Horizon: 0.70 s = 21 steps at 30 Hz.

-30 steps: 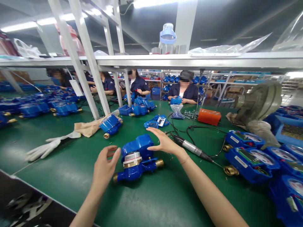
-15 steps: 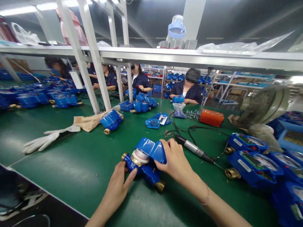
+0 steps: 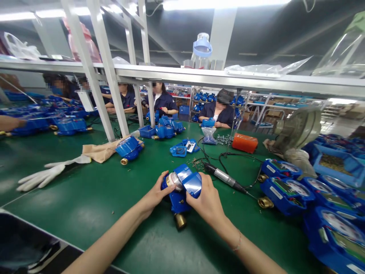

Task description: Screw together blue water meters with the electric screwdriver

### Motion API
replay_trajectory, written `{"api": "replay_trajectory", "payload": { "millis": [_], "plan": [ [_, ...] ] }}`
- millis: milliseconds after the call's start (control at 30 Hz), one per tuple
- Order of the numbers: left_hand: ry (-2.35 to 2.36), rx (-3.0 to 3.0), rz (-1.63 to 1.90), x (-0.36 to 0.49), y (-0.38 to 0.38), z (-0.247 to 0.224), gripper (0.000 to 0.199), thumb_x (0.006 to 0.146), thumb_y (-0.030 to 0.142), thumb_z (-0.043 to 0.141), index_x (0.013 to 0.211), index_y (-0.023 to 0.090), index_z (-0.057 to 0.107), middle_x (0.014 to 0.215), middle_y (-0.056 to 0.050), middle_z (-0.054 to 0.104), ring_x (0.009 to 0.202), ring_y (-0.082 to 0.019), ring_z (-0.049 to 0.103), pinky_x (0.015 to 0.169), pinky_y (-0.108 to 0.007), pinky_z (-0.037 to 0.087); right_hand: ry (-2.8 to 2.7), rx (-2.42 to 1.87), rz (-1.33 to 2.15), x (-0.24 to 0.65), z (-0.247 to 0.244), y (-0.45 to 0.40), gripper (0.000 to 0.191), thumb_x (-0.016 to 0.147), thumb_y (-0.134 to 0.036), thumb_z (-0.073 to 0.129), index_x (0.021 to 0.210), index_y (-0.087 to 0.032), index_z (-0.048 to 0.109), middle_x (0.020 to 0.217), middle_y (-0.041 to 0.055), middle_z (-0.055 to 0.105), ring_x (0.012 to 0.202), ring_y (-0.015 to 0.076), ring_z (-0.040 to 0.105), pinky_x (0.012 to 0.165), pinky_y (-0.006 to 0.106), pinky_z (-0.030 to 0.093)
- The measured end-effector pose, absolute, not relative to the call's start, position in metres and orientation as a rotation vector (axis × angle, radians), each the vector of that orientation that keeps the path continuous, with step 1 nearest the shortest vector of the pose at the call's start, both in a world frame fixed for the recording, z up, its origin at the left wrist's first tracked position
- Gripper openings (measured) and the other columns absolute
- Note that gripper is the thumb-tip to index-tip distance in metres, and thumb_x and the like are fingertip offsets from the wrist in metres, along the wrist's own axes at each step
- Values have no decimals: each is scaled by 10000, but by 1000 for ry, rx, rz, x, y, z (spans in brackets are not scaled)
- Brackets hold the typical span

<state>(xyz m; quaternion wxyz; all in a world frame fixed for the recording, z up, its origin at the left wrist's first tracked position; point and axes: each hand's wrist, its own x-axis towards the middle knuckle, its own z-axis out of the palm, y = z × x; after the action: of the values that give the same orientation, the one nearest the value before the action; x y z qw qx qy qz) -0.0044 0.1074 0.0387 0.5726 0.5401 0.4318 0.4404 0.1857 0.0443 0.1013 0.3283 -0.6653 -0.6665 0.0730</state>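
Left hand, fingers curled round glass-faced register end of blue water meter. Right hand, fingers closed on meter's glossy blue lid. Meter held above green bench, long axis near-far, brass threaded end pointing near. Just right, silver electric screwdriver on black cord; farther right, blue meters.

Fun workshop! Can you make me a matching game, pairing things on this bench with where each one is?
Things:
1. water meter
2. white glove
3. electric screwdriver
4. orange box

Places:
A. Beyond the screwdriver
B. Held between the left hand and right hand
C. Lying off to the left
D. Lying nearest the right hand

Pairs: 1-B, 2-C, 3-D, 4-A
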Motion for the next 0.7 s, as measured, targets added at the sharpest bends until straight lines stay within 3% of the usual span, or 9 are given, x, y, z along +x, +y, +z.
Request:
{"api": "replay_trajectory", "payload": {
  "millis": [133, 200, 367, 500, 633, 700],
  "plan": [
    [1119, 1260, 1175, 13, 97, 38, 835, 787, 531, 673, 1479, 246, 305, 1518, -126, 377, 1382, -295, 401, 1146, -415, 321, -1669, -1724, 225, 189, 99, 39, 616, 708, -317, 649, 1264, -123, 465, 1217, 182, 567, 1073, 340, 618, 936, 462, 513],
    [1166, 1284, 1231, 20, 89, 42, 828, 792, 524, 659, 1483, 254, 291, 1486, -132, 388, 1354, -304, 428, 1120, -421, 356, -1618, -1679, 235, 191, 98, 37, 615, 687, -325, 672, 1240, -140, 475, 1203, 163, 576, 1079, 325, 611, 961, 450, 498],
    [1265, 1466, 1198, 9, 85, 79, 710, 710, 521, 704, 1334, 248, 505, 1226, -107, 487, 1116, -305, 576, 1006, -453, 451, -1344, -1625, 562, 190, 103, 31, 572, 662, -384, 713, 1148, -161, 510, 1136, 134, 599, 1078, 319, 585, 997, 438, 443],
    [1298, 1751, 1051, -11, 108, 127, 678, 514, 471, 832, 1133, 260, 653, 1125, -60, 478, 1031, -290, 579, 1015, -432, 430, -1137, -1502, 982, 179, 106, 24, 584, 707, -473, 687, 1183, -200, 487, 1075, 94, 589, 999, 269, 596, 871, 376, 496],
    [1280, 2031, 778, -15, 139, 162, 589, 485, 522, 823, 987, 234, 713, 1038, -59, 556, 958, -280, 592, 991, -408, 434, -1009, -1386, 1290, 162, 101, 19, 514, 825, -534, 541, 1221, -222, 441, 1011, 71, 603, 836, 206, 633, 680, 311, 519],
    [1268, 2117, 618, -10, 152, 168, 569, 483, 543, 810, 949, 231, 716, 1007, -64, 598, 913, -271, 602, 905, -376, 483, -956, -1330, 1385, 155, 95, 18, 462, 862, -535, 473, 1212, -239, 419, 1026, 63, 613, 823, 190, 639, 650, 294, 516]
  ]
}}
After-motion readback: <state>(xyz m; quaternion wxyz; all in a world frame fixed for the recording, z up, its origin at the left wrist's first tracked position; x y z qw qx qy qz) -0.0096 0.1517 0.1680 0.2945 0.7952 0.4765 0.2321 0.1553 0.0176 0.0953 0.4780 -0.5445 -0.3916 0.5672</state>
